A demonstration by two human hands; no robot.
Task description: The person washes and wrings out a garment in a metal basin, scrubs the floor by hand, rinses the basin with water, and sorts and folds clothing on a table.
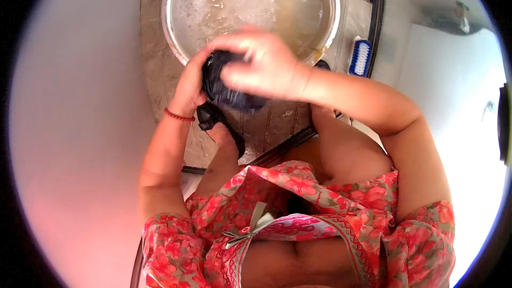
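A dark blue-black fabric item [234, 98] with small pale lettering near its upper left edge is held in front of the tub. Its exact kind I cannot make out. My left hand [191, 84], with a red bead bracelet at the wrist, grips its left side. Over its upper right part lies my right hand [272, 69], smeared by motion, with its fingers bent across the item. Whether those fingers grip the fabric is unclear. Just beyond both hands stands a large round metal tub [169, 26] with cloudy, foamy water [240, 0] in it.
A blue brush with white bristles [361, 56] lies right of the tub, beside a dark door frame [377, 16]. Brown tiles [272, 128] make up the floor. My feet, in black shoes [210, 117], are below the hands. A pale wall [80, 128] rises at left.
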